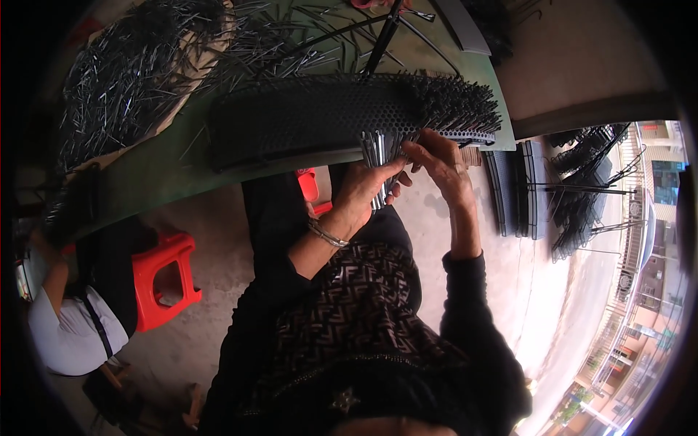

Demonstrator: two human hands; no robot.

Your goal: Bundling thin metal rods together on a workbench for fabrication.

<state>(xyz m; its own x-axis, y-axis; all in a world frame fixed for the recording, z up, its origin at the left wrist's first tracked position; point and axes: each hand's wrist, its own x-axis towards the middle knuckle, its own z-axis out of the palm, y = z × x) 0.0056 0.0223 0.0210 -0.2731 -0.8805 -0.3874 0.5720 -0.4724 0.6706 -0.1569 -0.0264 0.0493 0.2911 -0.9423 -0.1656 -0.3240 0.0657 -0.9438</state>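
Observation:
My left hand (363, 190) is wrapped round a bundle of thin, shiny dark strips (375, 151), their tops pointing at the tray's front edge. Close beside it, my right hand (440, 161) has thumb and fingers pinched together near the bundle and the front edge of a long black tray (313, 116) full of small round holes. What those fingers hold, if anything, is too small to make out. Many dark strips (458, 102) stand upright, packed in the holes at the tray's right end. The middle and left of the tray show bare holes.
A green table (167, 171) bears a big heap of loose dark strips (109, 87) at the left, with more scattered behind the tray. A red stool (166, 280) and a seated person in white (80, 334) are at left. Black racks (534, 190) stand on the floor at right.

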